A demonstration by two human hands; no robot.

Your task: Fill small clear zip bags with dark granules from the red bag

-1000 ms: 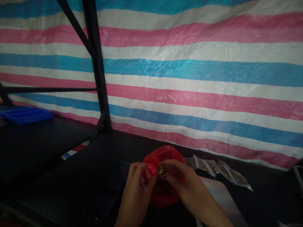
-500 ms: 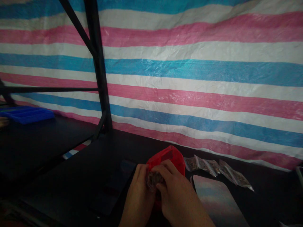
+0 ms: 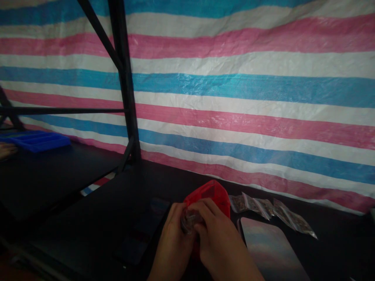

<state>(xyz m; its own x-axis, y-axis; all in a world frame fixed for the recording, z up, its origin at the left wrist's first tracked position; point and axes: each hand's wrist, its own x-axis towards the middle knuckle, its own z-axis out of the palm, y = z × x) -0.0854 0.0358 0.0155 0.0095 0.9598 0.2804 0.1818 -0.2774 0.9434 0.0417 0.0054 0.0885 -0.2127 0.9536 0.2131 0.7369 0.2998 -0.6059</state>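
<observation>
Two bare hands at work over a dark counter [image 3: 96, 218], seen from head height. The left hand [image 3: 172, 244] and right hand [image 3: 219, 240] meet at the near side of a crumpled red plastic bag [image 3: 207, 192]. Their fingers are closed from both sides around a small clear plastic packet [image 3: 188, 222] of brown granular matter, which sits between the hands, partly hidden, just in front of the bag. This two-handed grip appears to steady the small packet, and its position over the bag would likely catch any loose contents. To the right, sealed clear sachets [image 3: 252, 206] of similar brown matter lie in a loose row along the far edge of the counter, apparently kept out of the hands' way. A flat picture-printed board [image 3: 271, 249] lies near the right hand. A blue plastic tray [image 3: 41, 141] sits far left on a separate dark shelf, beside a second person's hand [image 3: 6, 150]. A pink, white and blue striped tarpaulin [image 3: 234, 89] hangs behind a black metal upright [image 3: 126, 78].
</observation>
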